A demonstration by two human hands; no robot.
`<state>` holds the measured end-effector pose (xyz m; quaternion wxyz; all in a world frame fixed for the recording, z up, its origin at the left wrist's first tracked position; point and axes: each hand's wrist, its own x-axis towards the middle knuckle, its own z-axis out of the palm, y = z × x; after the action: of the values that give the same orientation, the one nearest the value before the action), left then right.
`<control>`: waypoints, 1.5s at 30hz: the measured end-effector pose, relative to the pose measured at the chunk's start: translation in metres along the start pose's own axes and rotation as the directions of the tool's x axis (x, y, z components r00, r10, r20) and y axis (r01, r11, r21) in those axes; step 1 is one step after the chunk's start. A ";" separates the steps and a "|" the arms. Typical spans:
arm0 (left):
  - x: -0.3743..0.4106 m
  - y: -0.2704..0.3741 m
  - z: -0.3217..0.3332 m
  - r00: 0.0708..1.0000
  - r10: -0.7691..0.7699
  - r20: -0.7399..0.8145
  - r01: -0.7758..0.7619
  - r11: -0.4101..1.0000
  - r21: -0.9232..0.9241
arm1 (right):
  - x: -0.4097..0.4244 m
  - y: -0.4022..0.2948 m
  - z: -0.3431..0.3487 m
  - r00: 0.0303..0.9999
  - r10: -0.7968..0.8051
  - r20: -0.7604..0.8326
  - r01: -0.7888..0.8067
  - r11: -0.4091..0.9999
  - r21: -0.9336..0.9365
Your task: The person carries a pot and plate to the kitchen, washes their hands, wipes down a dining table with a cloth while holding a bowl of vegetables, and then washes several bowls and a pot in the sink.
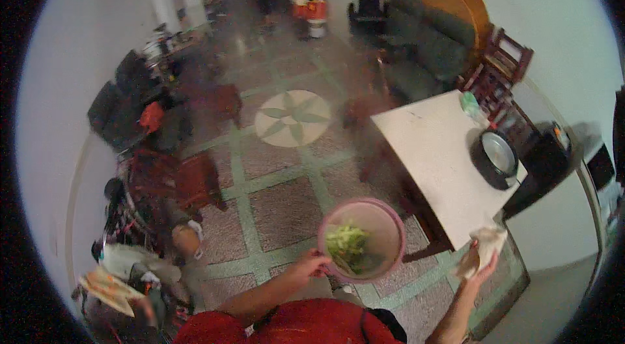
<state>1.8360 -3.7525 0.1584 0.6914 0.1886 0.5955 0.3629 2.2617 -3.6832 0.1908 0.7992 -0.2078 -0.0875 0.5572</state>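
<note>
My left hand [310, 264] grips the left rim of a pink plastic basin [390, 227], which is held above the tiled floor in front of me. Chopped green vegetables [347, 246] lie in the basin, mostly on its left side. Off to the right, my right hand [483, 266] holds a pale, crumpled cloth or bag [488, 241] near the close corner of a white-topped table [429, 144]. The exact material of that crumpled thing is blurred.
A round metal pan [499, 152] in a dark ring-shaped holder stands on the table, with a green-and-clear plastic bag [471, 104] behind it. Wooden chairs [508, 58] and a dark sofa [429, 41] stand beyond. Red-brown stools [197, 175] and dark seats [122, 109] are at left.
</note>
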 end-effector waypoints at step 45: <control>0.377 0.168 0.043 0.847 -0.489 -0.210 0.532 0.765 0.364 | 0.365 0.118 -0.138 0.976 -0.185 0.113 -0.084 -0.804 -0.589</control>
<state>1.8406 -3.3593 0.0252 0.6775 0.1405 0.7210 0.0375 2.3446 -3.3422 -0.0174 0.0995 -0.8519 -0.5141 0.0063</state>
